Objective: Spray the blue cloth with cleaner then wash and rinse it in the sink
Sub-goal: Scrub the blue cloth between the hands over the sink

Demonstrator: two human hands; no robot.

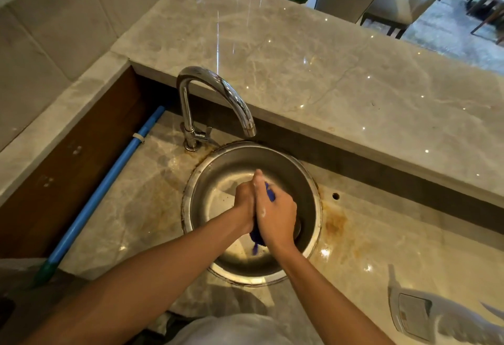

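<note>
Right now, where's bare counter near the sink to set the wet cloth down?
Two patches: lower counter between the blue pole and the sink rim, and the stained stretch right of the rim, above the white bottle. The raised ledge behind the faucet is bare too. Crowded: the basin, where left hand and right hand squeeze the blue cloth.
</note>
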